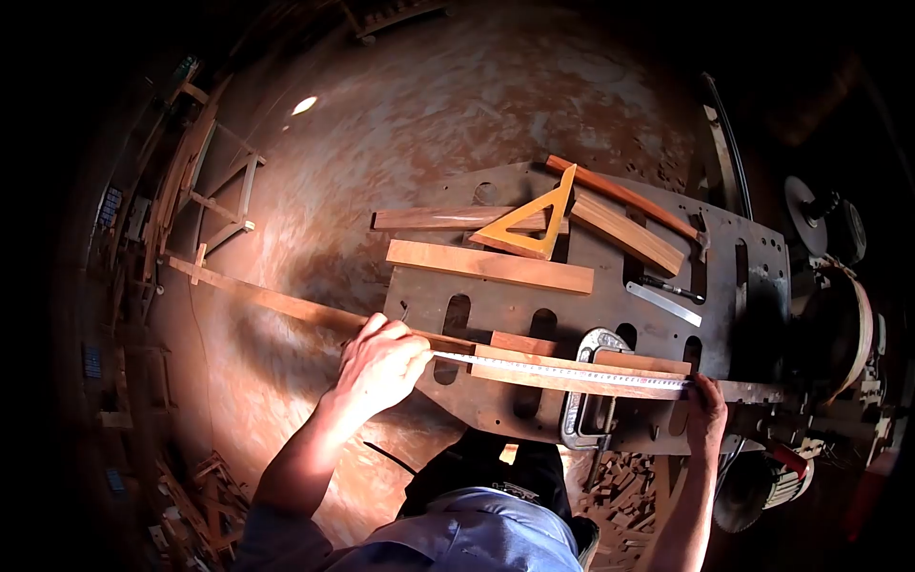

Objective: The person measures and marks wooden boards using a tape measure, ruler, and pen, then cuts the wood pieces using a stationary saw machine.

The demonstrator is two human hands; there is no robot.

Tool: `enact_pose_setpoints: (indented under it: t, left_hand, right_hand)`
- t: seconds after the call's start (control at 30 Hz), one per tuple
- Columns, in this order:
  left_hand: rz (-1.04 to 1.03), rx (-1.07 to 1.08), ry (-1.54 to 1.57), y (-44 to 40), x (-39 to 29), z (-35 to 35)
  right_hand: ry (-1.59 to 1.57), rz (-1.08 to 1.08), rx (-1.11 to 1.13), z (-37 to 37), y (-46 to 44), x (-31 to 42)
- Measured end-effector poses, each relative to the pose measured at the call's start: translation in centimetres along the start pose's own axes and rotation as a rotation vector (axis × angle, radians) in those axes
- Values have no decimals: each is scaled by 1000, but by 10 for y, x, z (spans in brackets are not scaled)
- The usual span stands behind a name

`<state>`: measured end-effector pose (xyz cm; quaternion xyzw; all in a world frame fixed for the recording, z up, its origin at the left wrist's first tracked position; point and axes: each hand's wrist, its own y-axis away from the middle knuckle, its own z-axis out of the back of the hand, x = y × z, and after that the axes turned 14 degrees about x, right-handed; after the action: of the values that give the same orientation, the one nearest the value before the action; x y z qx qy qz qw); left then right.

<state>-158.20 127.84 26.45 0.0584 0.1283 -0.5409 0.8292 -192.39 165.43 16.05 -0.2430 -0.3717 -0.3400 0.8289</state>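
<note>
My left hand [384,360] is closed at the left end of a white measuring tape [562,370], beyond the metal table's left edge. The tape lies stretched along a wooden strip [534,378]. At the strip's right end my right hand [707,397] pinches the tape. A metal C-clamp [574,419] sits over the strip, between my hands. Behind the strip lies a shorter wood piece [629,361]. Farther back on the metal table [448,391] are a wooden block [491,267] and a yellow triangle square [519,240] resting partly on another board [429,219].
A hammer [629,197], a thick wood block [627,234], a metal ruler [664,304] and a black pen [672,289] lie at the table's back right. Machinery [810,214] stands right. Wood scraps [624,505] cover the floor below; a wooden frame [246,191] stands left.
</note>
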Motion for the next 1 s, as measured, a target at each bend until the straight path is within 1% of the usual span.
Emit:
enact_pose_setpoints:
  t: [0.27, 0.37, 0.47, 0.77, 0.9, 1.0]
  left_hand:
    - [12, -7, 7, 2, -1, 2]
    - [21, -11, 0, 2, -3, 5]
    - [29, -3, -5, 0, -4, 7]
    - [34, 3, -22, 2, -3, 9]
    - [10, 9, 4, 0, -1, 9]
    - [-16, 45, 70, -3, 0, 18]
  right_hand:
    - [55, -1, 8, 3, 2, 9]
    - [98, -32, 6, 4, 1, 12]
    - [114, 27, 19, 7, 1, 8]
    - [60, 36, 27, 7, 6, -1]
    - [96, 24, 37, 10, 5, 16]
    - [204, 186, -21, 13, 5, 22]
